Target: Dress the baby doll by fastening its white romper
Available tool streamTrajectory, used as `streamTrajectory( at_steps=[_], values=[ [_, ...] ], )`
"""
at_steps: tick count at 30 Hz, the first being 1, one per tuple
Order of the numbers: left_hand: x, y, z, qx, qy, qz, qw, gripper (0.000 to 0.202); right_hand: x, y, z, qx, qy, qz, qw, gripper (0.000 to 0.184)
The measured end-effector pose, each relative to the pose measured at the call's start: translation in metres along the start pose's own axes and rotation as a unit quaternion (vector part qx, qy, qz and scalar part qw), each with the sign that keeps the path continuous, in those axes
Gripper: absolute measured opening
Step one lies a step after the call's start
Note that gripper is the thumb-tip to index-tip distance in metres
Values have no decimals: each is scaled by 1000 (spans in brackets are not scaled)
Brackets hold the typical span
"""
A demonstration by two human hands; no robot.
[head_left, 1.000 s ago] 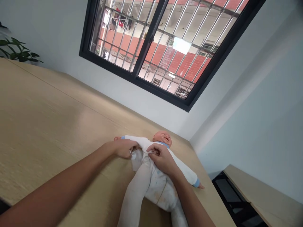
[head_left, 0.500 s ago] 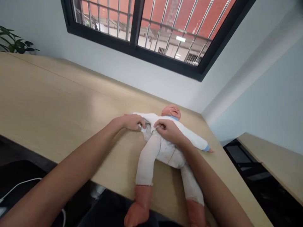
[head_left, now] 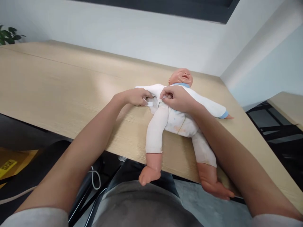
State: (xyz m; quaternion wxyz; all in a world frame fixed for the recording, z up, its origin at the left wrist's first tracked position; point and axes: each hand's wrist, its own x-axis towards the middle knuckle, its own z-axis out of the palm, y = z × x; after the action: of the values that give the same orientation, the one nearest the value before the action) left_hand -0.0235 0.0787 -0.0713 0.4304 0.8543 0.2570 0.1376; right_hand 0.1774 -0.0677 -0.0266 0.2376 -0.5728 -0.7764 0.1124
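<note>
Your left hand [head_left: 136,96] lies on the table [head_left: 59,82] at the doll's [head_left: 175,116] side, fingers curled shut on a flap [head_left: 151,102] of its white suit [head_left: 182,119]; the pinch sits just beside the doll's chest, and a small square bit of cloth shows at your fingertips. Your right hand [head_left: 177,97] rests on the doll's upper chest, fingers bent and closed on the suit's front edge just below the blue collar [head_left: 181,84]. The two hands are close together, nearly touching, with the opened flap between them.

The doll lies on its back on the table, head [head_left: 181,76] towards the far wall [head_left: 142,34], arms spread. Its far arm is mostly hidden behind your left hand; the other arm stretches out to the right, the sleeve ending in a blue cuff [head_left: 224,114] with a small hand showing past it. The suit covers the body and both legs (it is faintly stained across the belly). Both legs hang over the near edge of the table, and the bare feet [head_left: 148,175] dangle above your lap.

The table is pale wood and runs off to the left. A plant [head_left: 8,34] shows at the far left corner. Under the table, to the left, a white cable [head_left: 96,178] loops near a dark chair, and a yellow label [head_left: 8,164] lies on something brown at the left edge.
</note>
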Motion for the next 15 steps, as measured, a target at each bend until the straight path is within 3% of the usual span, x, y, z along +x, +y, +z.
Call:
streamTrajectory(
  at_steps=[5, 10, 15],
  values=[
    [-5, 13, -5, -118, -41, -55, 991, 33, 0, 3, 1, -1, -1, -17, 1000, 23],
    [-6, 24, -5, -217, -14, 7, 976, 24, -1, 0, 2, -22, -10, -20, 1000, 22],
    [1, 18, -4, -312, 16, 31, 950, 18, -4, -3, 1, -55, -15, -45, 997, 25]
  ],
)
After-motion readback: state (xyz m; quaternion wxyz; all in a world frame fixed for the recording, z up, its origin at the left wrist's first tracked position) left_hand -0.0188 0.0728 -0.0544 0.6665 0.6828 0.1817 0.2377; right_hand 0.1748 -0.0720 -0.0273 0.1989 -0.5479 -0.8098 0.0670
